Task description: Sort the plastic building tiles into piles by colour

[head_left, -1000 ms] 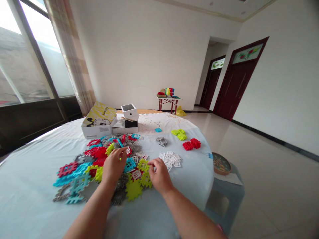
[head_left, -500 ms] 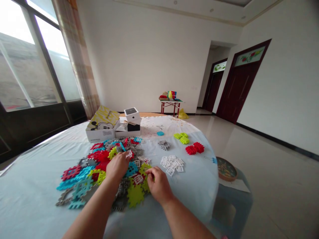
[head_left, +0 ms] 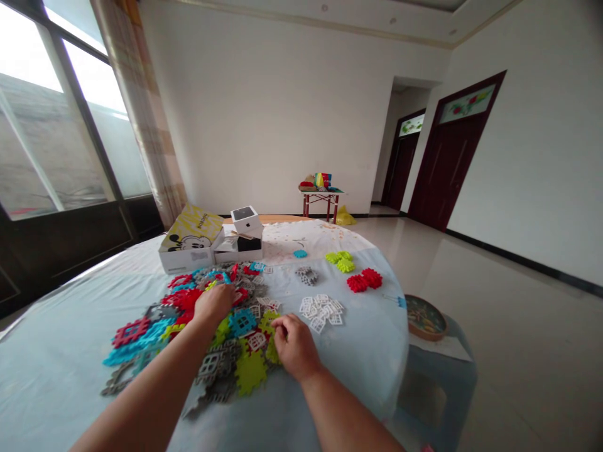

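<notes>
Colourful toothed pieces [head_left: 242,321] lie heaped near both hands [head_left: 214,304] [head_left: 296,344].

We see matt plastic toothed pieces [head_left: 251,373] on a lightly creased tablecloth [head_left: 61,333]. Beyond, we find a glossy, smooth floor [head_left: 522,320] and a cardboard box [head_left: 188,258].

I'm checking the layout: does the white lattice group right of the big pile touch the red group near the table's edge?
No, the white lattice group lies apart from the red group, with tablecloth showing between them.
</notes>
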